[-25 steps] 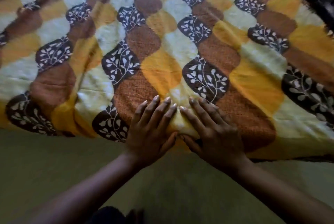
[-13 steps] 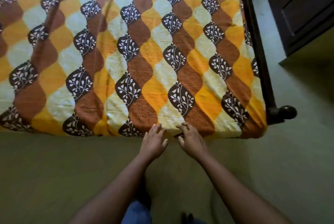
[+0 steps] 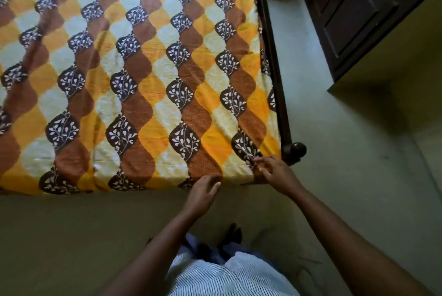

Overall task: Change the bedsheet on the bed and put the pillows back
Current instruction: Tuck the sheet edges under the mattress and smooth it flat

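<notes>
A patterned bedsheet (image 3: 143,85) in orange, brown, cream and dark leaf shapes lies spread flat over the bed, reaching its near edge. My left hand (image 3: 203,193) hovers at that near edge with relaxed fingers, holding nothing. My right hand (image 3: 275,170) reaches to the sheet's near right corner, its fingers spread and touching the fabric beside the bedpost. No pillows are in view.
A dark wooden bed frame rail (image 3: 272,61) runs along the bed's right side and ends in a round knob (image 3: 295,151). A dark wooden cabinet (image 3: 358,13) stands at the upper right. Pale floor (image 3: 346,176) surrounds the bed; my legs and striped shirt show below.
Both hands lifted off the middle of the sheet's near edge, where they pressed flat. I stood back and shifted right; the right hand now reaches the corner by the bedpost.
</notes>
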Tool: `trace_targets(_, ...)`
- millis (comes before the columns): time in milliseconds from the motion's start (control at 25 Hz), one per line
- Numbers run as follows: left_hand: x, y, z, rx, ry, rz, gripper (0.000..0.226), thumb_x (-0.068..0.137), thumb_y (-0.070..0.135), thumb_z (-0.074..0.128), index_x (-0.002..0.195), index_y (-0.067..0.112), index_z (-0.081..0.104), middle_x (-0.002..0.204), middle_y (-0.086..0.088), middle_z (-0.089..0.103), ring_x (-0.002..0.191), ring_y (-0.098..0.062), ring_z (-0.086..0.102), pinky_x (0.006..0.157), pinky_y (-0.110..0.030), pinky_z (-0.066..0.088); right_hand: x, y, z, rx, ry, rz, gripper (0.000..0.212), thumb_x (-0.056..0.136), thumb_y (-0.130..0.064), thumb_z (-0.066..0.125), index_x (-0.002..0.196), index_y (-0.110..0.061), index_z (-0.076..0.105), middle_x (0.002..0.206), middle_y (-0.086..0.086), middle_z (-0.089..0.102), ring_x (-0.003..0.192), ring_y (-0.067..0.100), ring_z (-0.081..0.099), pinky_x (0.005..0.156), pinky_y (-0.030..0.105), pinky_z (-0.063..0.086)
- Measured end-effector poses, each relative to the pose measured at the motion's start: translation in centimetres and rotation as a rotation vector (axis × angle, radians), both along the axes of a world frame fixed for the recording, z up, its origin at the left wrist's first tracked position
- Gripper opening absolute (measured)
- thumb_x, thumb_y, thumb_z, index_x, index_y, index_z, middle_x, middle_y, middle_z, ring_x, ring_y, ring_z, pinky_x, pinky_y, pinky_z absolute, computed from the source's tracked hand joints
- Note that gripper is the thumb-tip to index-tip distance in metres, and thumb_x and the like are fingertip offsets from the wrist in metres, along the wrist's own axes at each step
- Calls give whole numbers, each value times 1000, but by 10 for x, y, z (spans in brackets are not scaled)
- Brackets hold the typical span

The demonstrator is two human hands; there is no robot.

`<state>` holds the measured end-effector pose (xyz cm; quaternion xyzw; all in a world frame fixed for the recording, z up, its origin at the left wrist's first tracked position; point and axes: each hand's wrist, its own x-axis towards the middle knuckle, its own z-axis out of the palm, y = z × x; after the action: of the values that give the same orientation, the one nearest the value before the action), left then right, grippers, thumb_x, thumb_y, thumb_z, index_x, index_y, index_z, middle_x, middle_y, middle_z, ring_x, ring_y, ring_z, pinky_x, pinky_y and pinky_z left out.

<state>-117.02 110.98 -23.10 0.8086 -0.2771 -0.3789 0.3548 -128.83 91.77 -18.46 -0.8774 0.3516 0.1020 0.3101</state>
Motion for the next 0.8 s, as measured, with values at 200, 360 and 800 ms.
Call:
trace_targets(200, -22, -66, 11, -47, 64, 30, 34, 96, 20, 48, 129, 18, 51, 130, -1, 53, 116, -14, 51, 93, -26, 43, 3, -82, 9, -12, -10, 111, 27, 92, -15, 52, 116, -18, 64, 117, 8, 57, 103, 19, 57, 83, 26, 42)
trace_targets(360, -6, -131, 2, -46, -31, 108, 32, 94, 20, 52, 124, 13, 56, 124, -6, 59, 110, -17, 56, 87, -26, 44, 33, -153, 5, -35, 37, 284, 26, 93, -14, 52, 113, -17, 66, 117, 5, 58, 102, 18, 57, 77, 21, 40)
trace_targets(800, 27, -232, -28, 82, -6, 368, 30, 95, 21, 50, 121, 10, 59, 119, -10, 61, 105, -22, 58, 85, -31, 46, 143, -272, -32, -170, 230, 884, 36, 90, -3, 46, 118, -17, 63, 125, 3, 58, 115, 20, 54, 90, 33, 47)
